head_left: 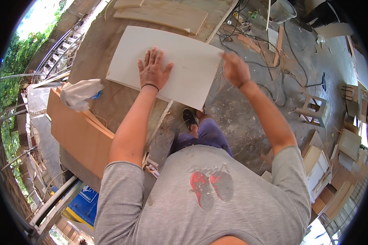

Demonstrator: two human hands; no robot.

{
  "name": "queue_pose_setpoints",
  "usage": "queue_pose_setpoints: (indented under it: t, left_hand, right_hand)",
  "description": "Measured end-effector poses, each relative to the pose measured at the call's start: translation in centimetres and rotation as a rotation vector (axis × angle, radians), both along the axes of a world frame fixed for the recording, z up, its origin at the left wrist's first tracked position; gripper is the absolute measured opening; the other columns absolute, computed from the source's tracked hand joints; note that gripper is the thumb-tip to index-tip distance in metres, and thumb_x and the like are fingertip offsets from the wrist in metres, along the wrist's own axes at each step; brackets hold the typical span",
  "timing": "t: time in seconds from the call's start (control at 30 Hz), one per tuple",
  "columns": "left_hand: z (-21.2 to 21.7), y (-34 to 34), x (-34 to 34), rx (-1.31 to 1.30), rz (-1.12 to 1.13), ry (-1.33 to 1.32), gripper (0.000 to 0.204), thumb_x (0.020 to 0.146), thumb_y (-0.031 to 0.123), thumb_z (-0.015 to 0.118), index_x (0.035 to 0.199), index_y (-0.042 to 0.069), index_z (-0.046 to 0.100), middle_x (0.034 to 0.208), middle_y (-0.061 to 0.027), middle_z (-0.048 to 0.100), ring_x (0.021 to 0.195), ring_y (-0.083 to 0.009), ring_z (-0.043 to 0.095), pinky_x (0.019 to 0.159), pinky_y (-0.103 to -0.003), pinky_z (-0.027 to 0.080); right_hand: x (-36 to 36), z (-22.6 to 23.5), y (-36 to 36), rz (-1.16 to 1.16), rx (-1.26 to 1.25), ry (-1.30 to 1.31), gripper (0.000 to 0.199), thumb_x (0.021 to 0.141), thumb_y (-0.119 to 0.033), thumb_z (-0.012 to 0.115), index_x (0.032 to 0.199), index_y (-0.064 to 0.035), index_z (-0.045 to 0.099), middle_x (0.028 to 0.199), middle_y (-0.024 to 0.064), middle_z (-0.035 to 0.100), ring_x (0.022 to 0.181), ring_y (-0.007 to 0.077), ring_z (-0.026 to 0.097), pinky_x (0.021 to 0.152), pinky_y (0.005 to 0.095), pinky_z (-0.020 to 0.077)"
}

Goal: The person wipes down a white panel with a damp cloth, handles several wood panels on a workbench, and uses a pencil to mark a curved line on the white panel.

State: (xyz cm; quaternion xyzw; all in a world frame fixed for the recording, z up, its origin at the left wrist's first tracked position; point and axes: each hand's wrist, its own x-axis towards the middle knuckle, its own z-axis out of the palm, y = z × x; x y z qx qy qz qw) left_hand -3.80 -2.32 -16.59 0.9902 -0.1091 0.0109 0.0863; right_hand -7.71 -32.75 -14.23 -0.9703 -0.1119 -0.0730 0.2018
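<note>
A white rectangular panel (184,53) lies on a brown wooden work surface in front of me, its right end jutting past the surface. My left hand (153,73) presses flat on the panel's left half, fingers spread, holding nothing. Just off the panel's right corner is my right hand (235,69), raised with its fingers bent toward the edge. Motion smears those fingers, so whether they hold anything is unclear.
Wooden boards (163,18) lie beyond the panel. At left, a crumpled pale cloth (81,93) rests on stacked orange-brown boards (77,130). Black cables (290,53) and wood scraps (249,43) litter the floor at right, near a small stool (313,110) and a bucket (283,11).
</note>
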Motion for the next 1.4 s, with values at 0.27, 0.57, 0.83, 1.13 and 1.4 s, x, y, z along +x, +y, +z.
queue_pose_setpoints:
  t: [0.27, 0.57, 0.83, 1.13, 1.4]
  left_hand:
    - [0.3, -0.5, -0.4, 0.012, 0.015, -0.009, 0.062, 0.090, 0.055, 0.046, 0.141, 0.022, 0.039, 0.153, -0.0014, 0.026, 0.142, -0.0214, 0.020, 0.115, -0.050, 0.012]
    - [-0.1, 0.1, -0.2, -0.003, 0.012, -0.060, 0.062, 0.090, 0.056, 0.044, 0.141, 0.022, 0.040, 0.153, -0.0013, 0.026, 0.142, -0.0212, 0.020, 0.115, -0.049, 0.011]
    - [0.3, -0.6, -0.5, 0.011, 0.021, -0.019, 0.062, 0.090, 0.056, 0.044, 0.142, 0.023, 0.038, 0.153, -0.0010, 0.026, 0.142, -0.0206, 0.020, 0.115, -0.048, 0.012]
    - [-0.3, -0.1, -0.3, 0.000, 0.035, -0.062, 0.061, 0.090, 0.058, 0.041, 0.142, 0.025, 0.039, 0.153, 0.0000, 0.026, 0.143, -0.0193, 0.019, 0.116, -0.046, 0.011]
    - [0.3, -0.8, -0.4, -0.047, 0.023, -0.046, 0.061, 0.089, 0.057, 0.044, 0.140, 0.024, 0.041, 0.152, -0.0003, 0.028, 0.142, -0.0186, 0.020, 0.116, -0.044, 0.011]
  right_hand:
    - [-5.0, -2.3, 2.4, 0.149, -0.028, 0.021, 0.028, 0.076, -0.009, 0.054, 0.103, -0.0150, 0.061, 0.090, 0.0111, 0.057, 0.090, 0.0304, 0.060, 0.066, 0.0414, 0.0513]
    - [-10.7, 0.8, 6.1, 0.175, 0.102, 0.090, 0.024, 0.079, -0.010, 0.054, 0.100, -0.0134, 0.064, 0.095, 0.0086, 0.063, 0.093, 0.0273, 0.062, 0.074, 0.0396, 0.0532]
    - [-1.2, -0.6, 1.1, 0.127, -0.121, 0.040, 0.029, 0.079, -0.007, 0.051, 0.104, -0.0158, 0.061, 0.086, 0.0103, 0.056, 0.082, 0.0308, 0.059, 0.067, 0.0410, 0.0501]
    - [-13.4, 1.5, 8.1, 0.377, 0.132, 0.087, 0.025, 0.078, -0.008, 0.057, 0.101, -0.0158, 0.063, 0.093, 0.0114, 0.062, 0.086, 0.0291, 0.063, 0.068, 0.0409, 0.0527]
    - [1.0, -1.1, -0.7, 0.034, -0.147, 0.072, 0.034, 0.078, -0.005, 0.050, 0.108, -0.0175, 0.060, 0.093, 0.0114, 0.059, 0.087, 0.0314, 0.060, 0.068, 0.0415, 0.0508]
